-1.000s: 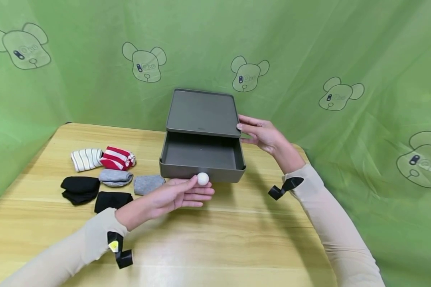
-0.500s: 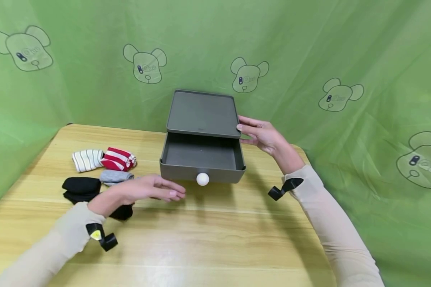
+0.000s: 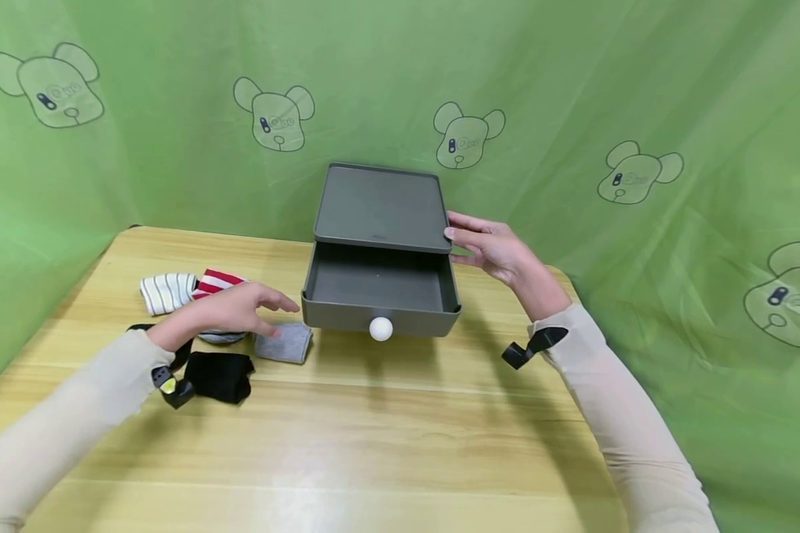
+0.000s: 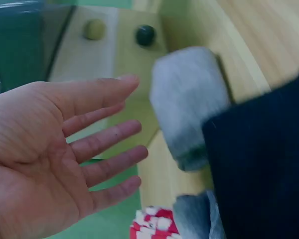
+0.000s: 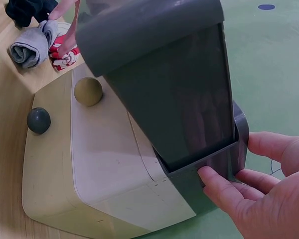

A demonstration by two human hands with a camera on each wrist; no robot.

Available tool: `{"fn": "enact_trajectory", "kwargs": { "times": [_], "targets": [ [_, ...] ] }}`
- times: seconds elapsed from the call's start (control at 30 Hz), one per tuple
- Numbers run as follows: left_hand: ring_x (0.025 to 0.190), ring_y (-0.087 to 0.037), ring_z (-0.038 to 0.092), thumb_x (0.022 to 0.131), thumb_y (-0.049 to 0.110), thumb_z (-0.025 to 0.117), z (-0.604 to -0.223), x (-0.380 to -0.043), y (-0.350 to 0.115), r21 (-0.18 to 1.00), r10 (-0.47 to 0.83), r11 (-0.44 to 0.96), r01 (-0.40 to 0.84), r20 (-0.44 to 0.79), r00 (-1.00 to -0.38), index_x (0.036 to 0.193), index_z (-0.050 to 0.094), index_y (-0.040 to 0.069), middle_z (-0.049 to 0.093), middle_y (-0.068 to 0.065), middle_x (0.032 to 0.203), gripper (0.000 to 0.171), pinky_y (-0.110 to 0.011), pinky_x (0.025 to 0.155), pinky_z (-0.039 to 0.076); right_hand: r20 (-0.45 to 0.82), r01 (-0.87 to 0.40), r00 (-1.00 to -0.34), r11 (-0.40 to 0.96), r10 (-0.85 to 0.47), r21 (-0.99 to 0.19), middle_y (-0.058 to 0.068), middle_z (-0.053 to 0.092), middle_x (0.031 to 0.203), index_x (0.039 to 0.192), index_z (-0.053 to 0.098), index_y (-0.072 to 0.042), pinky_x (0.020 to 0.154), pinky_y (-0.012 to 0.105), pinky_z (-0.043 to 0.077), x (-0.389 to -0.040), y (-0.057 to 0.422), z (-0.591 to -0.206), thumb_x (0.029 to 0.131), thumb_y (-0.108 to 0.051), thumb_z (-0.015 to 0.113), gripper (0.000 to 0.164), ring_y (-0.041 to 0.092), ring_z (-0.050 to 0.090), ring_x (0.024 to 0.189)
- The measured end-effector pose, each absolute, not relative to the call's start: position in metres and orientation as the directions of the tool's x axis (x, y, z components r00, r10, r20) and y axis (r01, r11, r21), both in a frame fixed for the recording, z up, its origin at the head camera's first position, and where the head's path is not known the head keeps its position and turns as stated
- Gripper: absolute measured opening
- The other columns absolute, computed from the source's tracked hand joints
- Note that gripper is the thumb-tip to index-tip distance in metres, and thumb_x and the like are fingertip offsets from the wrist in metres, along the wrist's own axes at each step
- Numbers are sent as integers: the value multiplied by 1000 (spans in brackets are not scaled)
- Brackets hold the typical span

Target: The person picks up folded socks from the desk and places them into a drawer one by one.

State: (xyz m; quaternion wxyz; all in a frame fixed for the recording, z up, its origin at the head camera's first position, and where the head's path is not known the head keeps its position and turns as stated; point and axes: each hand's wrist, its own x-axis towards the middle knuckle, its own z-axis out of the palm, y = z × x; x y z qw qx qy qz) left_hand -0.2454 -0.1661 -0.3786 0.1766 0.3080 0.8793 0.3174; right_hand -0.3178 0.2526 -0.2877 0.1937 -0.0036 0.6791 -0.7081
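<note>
My left hand (image 3: 236, 307), palm down with fingers extended, hovers over the socks at the left and holds nothing. Just beyond its fingertips lies a folded light grey sock (image 3: 283, 343), also seen in the left wrist view beside a dark sock (image 4: 264, 154). At the back centre, the grey top drawer (image 3: 380, 285) of a small drawer cabinet (image 3: 383, 203) is pulled out, its white knob (image 3: 381, 329) facing me. My right hand (image 3: 496, 248) holds the cabinet's right side near its front top corner, thumb at the rim. A black sock (image 3: 220, 376) lies nearer.
A striped white sock (image 3: 168, 294), a red-and-white one (image 3: 216, 282) and another grey one (image 3: 223, 337) lie left of the cabinet, partly under my hand. Lower white and beige drawers (image 5: 114, 134) show in the right wrist view. A green curtain (image 3: 373, 74) hangs behind.
My left hand has left the drawer's white knob and moved left over the socks, to beside the folded grey sock. The drawer stays pulled out, and my right hand keeps its place.
</note>
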Motion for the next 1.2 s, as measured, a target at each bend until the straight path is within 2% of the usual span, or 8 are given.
{"fn": "enact_trajectory", "kwargs": {
  "times": [0.2,0.47,0.8,1.03,1.2],
  "targets": [
    [122,-47,62,83,8,81,-387,-258,-166,614,673,646,454,-176,-719,127,69,-1,69,-19,131,47,-58,105,51,-263,276,-922,-5,-282,-961,10,34,165,156,40,-9,83,28,63,-318,252,-287,96,-7,69,66,7,73,95],
    [105,-32,71,80,6,83,-389,-270,-160,586,696,668,459,-275,-663,121,71,-2,76,-16,111,43,-44,92,60,-256,265,-925,8,-280,-964,11,35,165,155,40,-9,87,29,62,-318,253,-287,97,-7,68,65,7,72,100],
    [105,-30,70,80,4,83,-395,-280,-160,590,678,690,419,-325,-659,124,69,-4,75,-18,109,47,-42,90,60,-244,256,-931,-11,-273,-967,12,34,165,155,40,-8,85,29,63,-317,253,-288,97,-6,67,64,8,72,98],
    [91,-17,70,78,1,83,-400,-285,-160,618,680,679,397,-324,-658,115,73,-1,77,-10,97,38,-30,79,59,-248,262,-930,-14,-272,-965,11,34,165,155,40,-8,85,29,63,-318,253,-288,97,-5,66,63,7,72,97],
    [85,-13,68,76,-2,82,-401,-286,-161,643,687,662,386,-313,-656,109,75,0,77,-8,92,34,-26,74,57,-258,268,-925,1,-278,-963,10,34,166,156,40,-9,86,28,62,-318,253,-288,98,-6,67,64,7,71,99]
  ]
}}
